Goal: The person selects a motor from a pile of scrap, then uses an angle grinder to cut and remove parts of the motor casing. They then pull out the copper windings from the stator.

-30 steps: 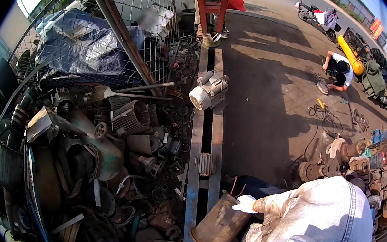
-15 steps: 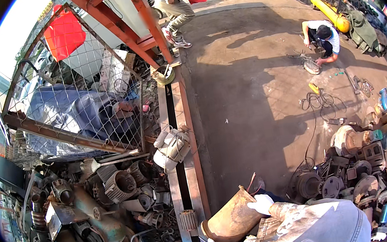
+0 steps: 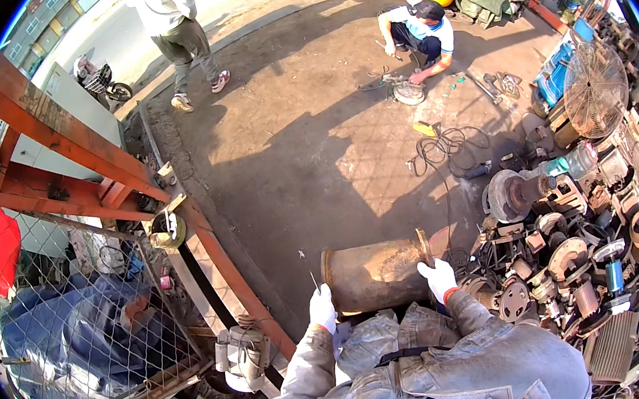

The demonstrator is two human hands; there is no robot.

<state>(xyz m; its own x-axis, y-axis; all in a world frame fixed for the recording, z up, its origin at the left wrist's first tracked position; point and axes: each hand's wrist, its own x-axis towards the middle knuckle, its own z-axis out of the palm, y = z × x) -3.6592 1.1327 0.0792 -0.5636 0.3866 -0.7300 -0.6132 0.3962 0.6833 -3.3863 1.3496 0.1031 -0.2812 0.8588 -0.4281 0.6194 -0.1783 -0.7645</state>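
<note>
A rusty metal cylinder (image 3: 377, 276) with raised rims lies crosswise in front of my lap. My left hand (image 3: 322, 309), in a white glove, is closed at its left end. A thin metal rod (image 3: 314, 279) sticks up beside those fingers; how it is held is too small to make out. My right hand (image 3: 438, 279), gloved alike, grips the cylinder's right end. My fingertips are partly hidden against the rims.
Scrap motor parts (image 3: 573, 248) are heaped at the right, beside a wire fan guard (image 3: 596, 90). A rusty steel beam (image 3: 238, 281) and a mesh panel (image 3: 95, 323) stand left. Ahead, a person (image 3: 421, 35) crouches near a black cable (image 3: 441, 149); another person (image 3: 176, 38) stands farther off.
The cylinder has gone from slanting beside the steel beam to lying level, away from the beam. My left hand has come up to its left end. The view has swung to the right.
</note>
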